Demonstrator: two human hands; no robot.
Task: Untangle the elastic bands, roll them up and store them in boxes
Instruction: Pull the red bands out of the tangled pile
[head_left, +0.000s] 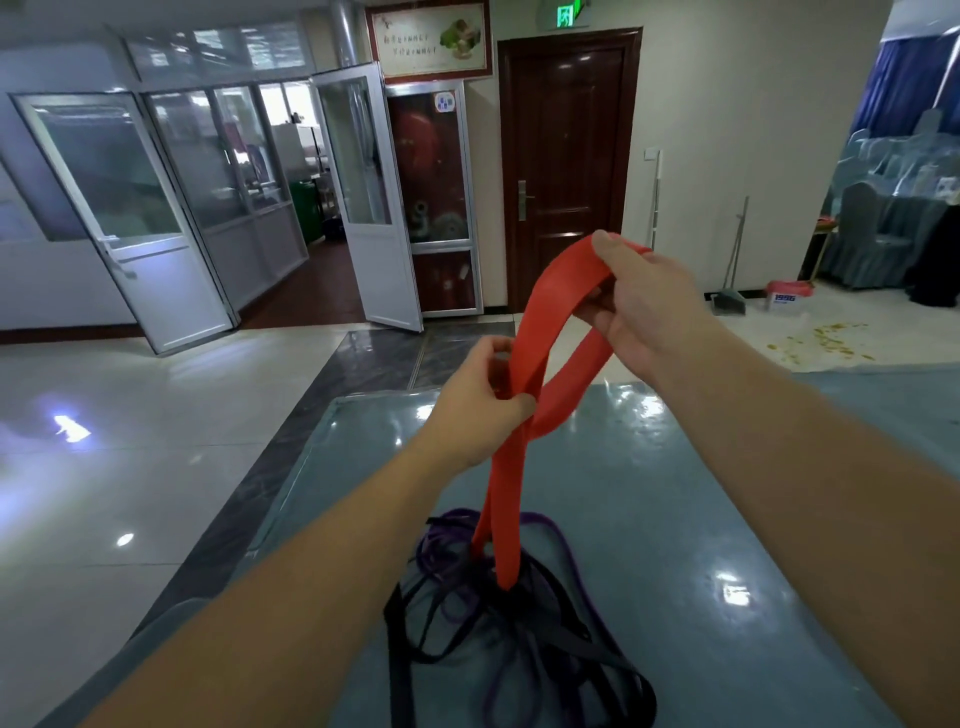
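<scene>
A wide red elastic band (540, 332) is held up above the table as a loop. My right hand (631, 306) grips its top. Lower and to the left, my left hand (480, 402) pinches the band where its two sides cross. The band's lower end (506, 545) hangs down into a tangled heap of black bands (524, 649) and purple bands (447, 545) lying on the table. No box is in view.
The table (701, 519) has a blue-grey glossy cover; its far edge lies just beyond my hands and its left edge runs diagonally. Shiny tiled floor (130, 441) is to the left, with glass doors, a dark wooden door and covered chairs (883, 223) farther off.
</scene>
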